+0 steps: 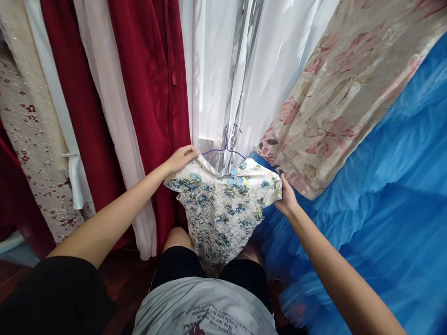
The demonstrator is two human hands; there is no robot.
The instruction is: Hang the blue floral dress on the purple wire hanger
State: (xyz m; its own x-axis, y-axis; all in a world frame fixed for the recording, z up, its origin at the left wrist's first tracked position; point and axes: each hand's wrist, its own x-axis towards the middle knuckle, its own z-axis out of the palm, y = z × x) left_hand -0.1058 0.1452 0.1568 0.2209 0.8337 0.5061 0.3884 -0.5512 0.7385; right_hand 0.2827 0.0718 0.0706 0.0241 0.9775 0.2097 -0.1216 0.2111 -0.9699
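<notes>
A purple hanger spans between both shoulders of a floral top, above a dark reddish floor.

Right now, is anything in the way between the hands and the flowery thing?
No, nothing visible is: the left hand is on one shoulder of the flowery garment, and the right hand holds the opposite sleeve. The purple hanger rises from the neckline between them, blocking neither.

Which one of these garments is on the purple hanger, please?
The blue-flowered top: the purple hanger sticks out of it. No hanger shows on the other garments.
</notes>
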